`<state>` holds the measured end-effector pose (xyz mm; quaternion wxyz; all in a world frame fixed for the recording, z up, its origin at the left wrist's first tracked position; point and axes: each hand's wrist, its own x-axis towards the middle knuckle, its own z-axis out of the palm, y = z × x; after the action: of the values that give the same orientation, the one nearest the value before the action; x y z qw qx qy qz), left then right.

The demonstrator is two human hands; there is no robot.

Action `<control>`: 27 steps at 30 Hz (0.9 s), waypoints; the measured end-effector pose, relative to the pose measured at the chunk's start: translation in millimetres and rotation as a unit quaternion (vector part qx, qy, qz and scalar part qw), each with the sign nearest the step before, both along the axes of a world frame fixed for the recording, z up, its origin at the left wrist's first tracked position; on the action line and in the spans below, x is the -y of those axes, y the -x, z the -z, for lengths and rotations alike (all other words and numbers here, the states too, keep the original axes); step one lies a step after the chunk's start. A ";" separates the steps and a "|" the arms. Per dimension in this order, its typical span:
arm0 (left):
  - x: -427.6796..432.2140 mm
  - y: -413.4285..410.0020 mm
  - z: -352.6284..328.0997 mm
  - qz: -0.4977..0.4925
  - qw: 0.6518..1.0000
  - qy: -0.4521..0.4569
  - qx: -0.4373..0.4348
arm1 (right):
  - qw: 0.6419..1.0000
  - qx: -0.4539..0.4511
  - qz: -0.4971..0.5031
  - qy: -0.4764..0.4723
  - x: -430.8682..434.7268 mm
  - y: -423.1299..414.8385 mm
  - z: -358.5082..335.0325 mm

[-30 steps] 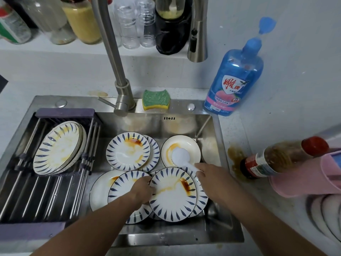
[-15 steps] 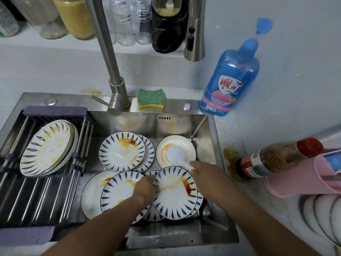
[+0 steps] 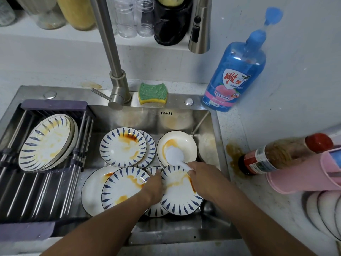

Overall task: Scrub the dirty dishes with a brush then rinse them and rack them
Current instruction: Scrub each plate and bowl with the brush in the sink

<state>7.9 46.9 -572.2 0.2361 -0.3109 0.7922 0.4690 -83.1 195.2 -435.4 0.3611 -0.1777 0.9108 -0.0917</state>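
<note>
Dirty white ceramic plates with blue leaf-stroke rims [image 3: 122, 146] lie overlapping on the floor of the stainless steel sink [image 3: 64, 91], streaked orange and brown.

Front centre of the sink: your left hand [image 3: 154, 185] sits at the left edge of the front plate [image 3: 181, 198], fingers curled over its rim, gripping it. That plate rests on top of others. Your right hand [image 3: 204, 179] is at the same plate's far right edge, fingers closed round the handle of the white plastic brush [image 3: 174, 155].

Back right of the sink: the brush's round head lies over a plain white dish [image 3: 187, 142], above an orange smear. You cannot tell whether it touches.

Left part of the sink: a metal-bar drying rack with purple ends [image 3: 36, 193] spans it and holds a leaning stack of blue-rimmed plates [image 3: 46, 143], yellow-stained.

Back rim of the sink: a brushed steel tap [image 3: 118, 85], with a green-and-yellow sponge [image 3: 152, 93] just beside it.

Right of the sink, on the speckled white desk [image 3: 239, 126]:
- A blue dish-soap bottle with pump top [image 3: 234, 78] stands near the sink's back corner.
- A red-capped sauce bottle [image 3: 282, 154] lies on its side, with a brown puddle [image 3: 233, 150] at the end nearer the sink.
- A pink plastic cup [image 3: 304, 174] sits just in front of the bottle.
- Pale plates [image 3: 324, 209], blurred, sit at the far front.
</note>
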 end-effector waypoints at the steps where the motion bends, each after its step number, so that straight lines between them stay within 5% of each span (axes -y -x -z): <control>1: -0.4 -1.6 5.3 0.002 1.000 -0.011 -0.008 | 1.000 -0.003 -0.006 -0.005 0.4 0.0 -0.9; 10: 30.5 -14.5 -32.8 0.058 0.994 0.039 -0.081 | 0.999 -0.017 -0.008 0.051 13.9 -10.7 -4.8; 14: 72.4 -35.2 -35.6 -0.146 0.972 0.121 -0.139 | 0.991 -0.017 0.023 0.132 19.9 -19.8 -2.4; 18: 119.1 -48.4 -31.3 -0.371 0.921 0.081 -0.091 | 0.988 -0.011 0.027 0.149 24.3 -25.7 7.4; 27: 155.4 -24.4 8.1 -0.443 0.896 0.018 0.009 | 0.986 -0.015 0.040 0.163 27.8 -27.9 41.2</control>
<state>32.4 -108.5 -580.3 0.0053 -0.6380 0.5785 0.5083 -55.2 167.4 -476.5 0.3095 -0.1990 0.8955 -0.2503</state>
